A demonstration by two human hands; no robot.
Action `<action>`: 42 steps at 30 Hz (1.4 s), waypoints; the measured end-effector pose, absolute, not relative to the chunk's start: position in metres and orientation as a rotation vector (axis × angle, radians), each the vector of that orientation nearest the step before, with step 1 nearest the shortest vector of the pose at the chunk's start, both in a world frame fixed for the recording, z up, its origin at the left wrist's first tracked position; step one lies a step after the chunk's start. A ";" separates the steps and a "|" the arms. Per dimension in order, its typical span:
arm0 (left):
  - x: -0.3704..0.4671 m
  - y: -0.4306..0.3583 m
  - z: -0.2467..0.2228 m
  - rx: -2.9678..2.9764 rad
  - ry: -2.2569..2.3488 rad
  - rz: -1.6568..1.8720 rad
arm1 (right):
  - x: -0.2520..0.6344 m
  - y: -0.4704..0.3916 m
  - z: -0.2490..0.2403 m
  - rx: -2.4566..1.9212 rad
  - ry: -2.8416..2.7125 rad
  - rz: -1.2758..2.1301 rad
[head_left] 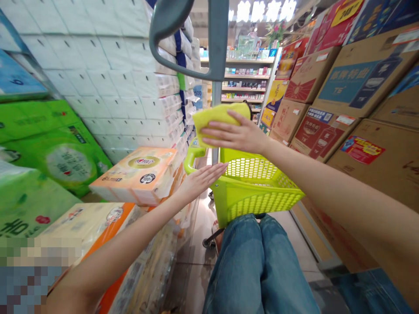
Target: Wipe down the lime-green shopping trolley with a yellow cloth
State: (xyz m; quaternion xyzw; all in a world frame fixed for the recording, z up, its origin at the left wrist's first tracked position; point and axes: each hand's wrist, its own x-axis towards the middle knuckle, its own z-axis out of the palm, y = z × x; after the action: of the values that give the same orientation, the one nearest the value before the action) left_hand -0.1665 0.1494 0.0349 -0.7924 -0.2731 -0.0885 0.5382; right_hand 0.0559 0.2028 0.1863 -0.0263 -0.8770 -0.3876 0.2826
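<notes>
My right hand presses a yellow cloth flat against the grey upright pole of a shopping basket trolley. My left hand is stretched out with its fingers straight and together, its tips next to the lime-green basket by the pole's foot; it holds nothing. The grey handle of the trolley curves overhead. My knees in blue jeans sit just below the basket.
Stacked tissue packs, white, green and orange, line the left. Cardboard boxes are piled on the right. Shelves of goods stand at the far end of the narrow tiled aisle.
</notes>
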 end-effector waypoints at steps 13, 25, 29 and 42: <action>-0.167 0.150 0.034 -1.926 -0.668 -0.199 | 0.064 0.207 0.166 -0.025 -2.432 -0.929; -0.170 0.151 0.032 -1.961 -0.641 -0.225 | 0.064 0.205 0.146 0.149 -2.388 -1.133; -0.168 0.147 0.037 -1.943 -0.676 -0.238 | 0.064 0.210 0.195 -0.095 -2.272 -0.959; -0.168 0.149 0.035 -1.914 -0.669 -0.201 | 0.067 0.213 0.184 -0.140 -2.443 -1.041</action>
State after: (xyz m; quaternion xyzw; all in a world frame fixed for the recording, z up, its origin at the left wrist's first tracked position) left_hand -0.1676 0.1491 0.0350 -0.7999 -0.2795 -0.0840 0.5243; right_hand 0.0668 0.2128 0.1835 -0.0512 -0.8921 -0.3802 0.2389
